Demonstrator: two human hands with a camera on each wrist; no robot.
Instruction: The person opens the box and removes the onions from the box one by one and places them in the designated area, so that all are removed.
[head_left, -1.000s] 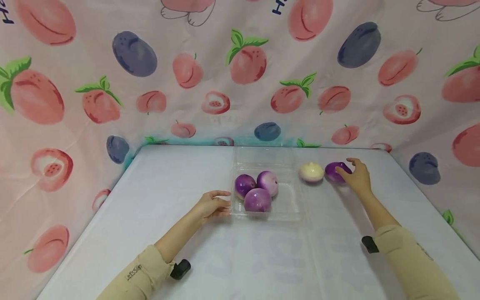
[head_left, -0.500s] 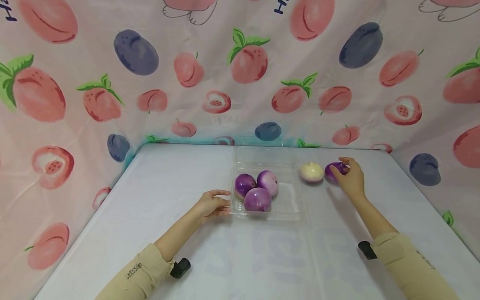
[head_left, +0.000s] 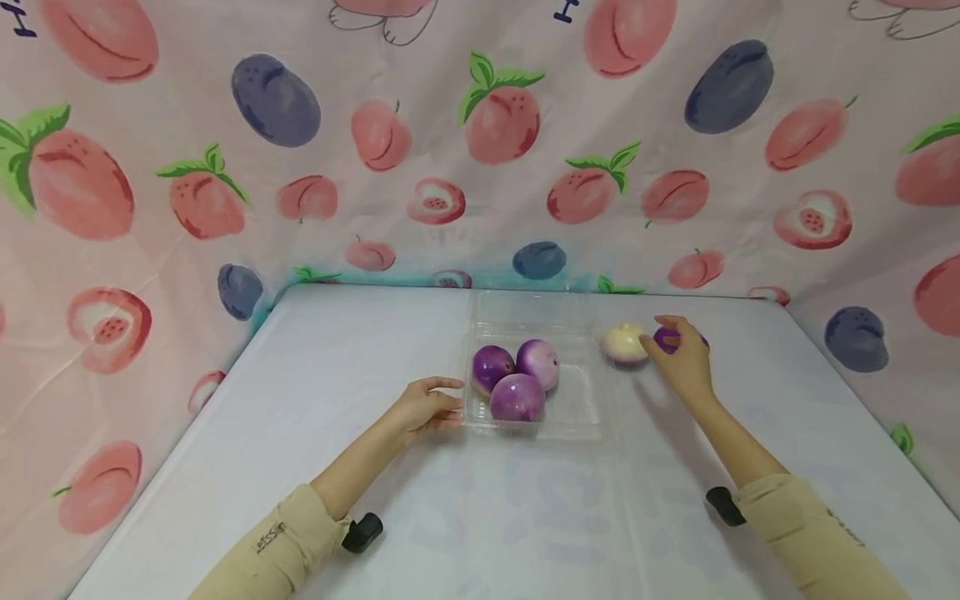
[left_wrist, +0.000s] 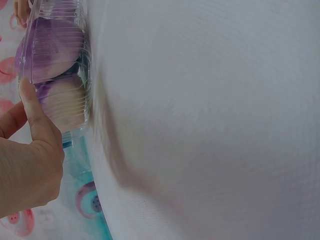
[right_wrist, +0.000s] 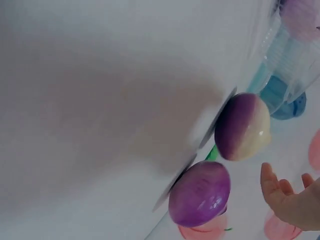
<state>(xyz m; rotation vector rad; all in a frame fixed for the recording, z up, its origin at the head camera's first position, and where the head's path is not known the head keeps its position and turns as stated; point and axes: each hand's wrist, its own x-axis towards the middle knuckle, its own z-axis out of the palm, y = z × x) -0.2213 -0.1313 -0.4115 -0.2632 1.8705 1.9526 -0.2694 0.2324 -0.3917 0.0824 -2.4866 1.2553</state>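
My left hand (head_left: pixel 423 410) touches the left side of a clear plastic box (head_left: pixel 573 432) with fairly straight fingers. Inside the box sit three shiny purple onions: a dark one (head_left: pixel 492 367), a paler one (head_left: pixel 538 363) and one in front (head_left: pixel 517 400). To the box's right, a cream-topped onion (head_left: pixel 622 343) stands on the table, its lower part purple in the right wrist view. Beside it is another purple onion (right_wrist: pixel 200 194), partly hidden behind my right hand (head_left: pixel 688 367) in the head view. That hand hovers near both onions, fingers apart and holding nothing.
The box's raised clear lid (head_left: pixel 528 308) leans toward the back. A white cloth (head_left: pixel 525 517) covers the table. Behind and at the sides hangs a pink curtain (head_left: pixel 480 225) printed with fruit.
My right hand has moved left, from the purple onion toward the cream-topped one. The left hand, box and onions have kept their places; the head view has shifted slightly.
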